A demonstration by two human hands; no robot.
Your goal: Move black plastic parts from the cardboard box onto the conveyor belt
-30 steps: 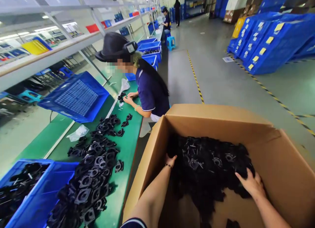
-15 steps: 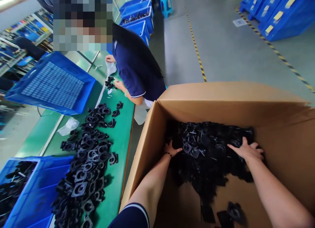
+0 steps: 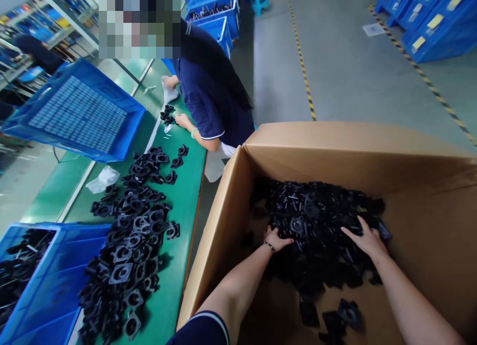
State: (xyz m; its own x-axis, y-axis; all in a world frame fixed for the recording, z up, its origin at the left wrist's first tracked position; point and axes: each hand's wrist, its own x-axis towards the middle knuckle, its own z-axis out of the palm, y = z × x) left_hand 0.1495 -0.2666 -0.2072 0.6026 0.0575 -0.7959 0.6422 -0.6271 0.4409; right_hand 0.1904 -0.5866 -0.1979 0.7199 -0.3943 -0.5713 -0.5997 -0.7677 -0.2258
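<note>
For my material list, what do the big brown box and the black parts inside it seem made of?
Big brown rectangular box: likely cardboard, matte; edges look folded. Black ring-holed parts: perhaps plastic, dull with soft highlights; painted metal possible.

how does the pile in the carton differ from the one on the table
The carton pile spreads wide; the table pile runs in a long strip. The left hand and right hand are at the carton pile; no hand is at the table pile. Both are black, jumbled heaps.
</note>
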